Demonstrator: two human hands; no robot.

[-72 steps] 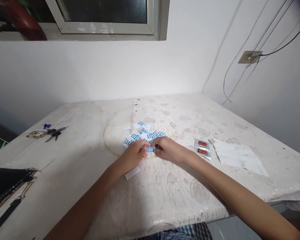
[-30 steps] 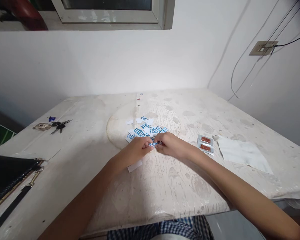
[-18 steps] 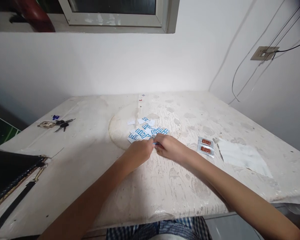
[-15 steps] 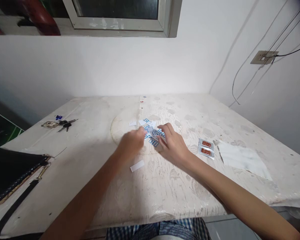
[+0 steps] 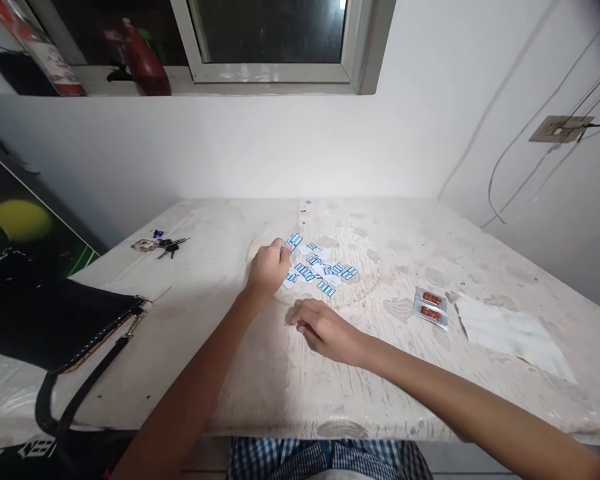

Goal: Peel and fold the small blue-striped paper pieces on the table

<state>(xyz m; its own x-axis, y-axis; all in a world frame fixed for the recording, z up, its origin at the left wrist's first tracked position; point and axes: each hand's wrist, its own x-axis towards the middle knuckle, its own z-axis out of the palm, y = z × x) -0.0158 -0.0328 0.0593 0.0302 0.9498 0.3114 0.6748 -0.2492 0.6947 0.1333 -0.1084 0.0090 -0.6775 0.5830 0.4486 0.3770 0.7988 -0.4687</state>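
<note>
Between finger and thumb of my left hand [image 5: 270, 267] is a white paper slip with blue printing [image 5: 295, 242], raised at the left of a loose pile. The pile of blue-printed paper slips [image 5: 307, 272] lies scattered and overlapping on the table, some showing plain white sides. My right hand [image 5: 325, 330] rests low on the table in front of the pile, its fingers curled and pressed together. Whatever those fingertips hold, if anything, is hidden.
To the right lie a foil blister pack with two red-brown pieces [image 5: 431, 307] and a white sheet [image 5: 515, 337]. Keys [image 5: 170, 247] are at the left, beyond a black bag with a strap [image 5: 70, 320]. A wall and window frame [image 5: 280, 73] stand behind the table [image 5: 380, 393].
My right hand has left the pile and come down toward me, where the plain white strip lay; that strip is now out of sight. My left hand has lifted a slip. The view has shifted.
</note>
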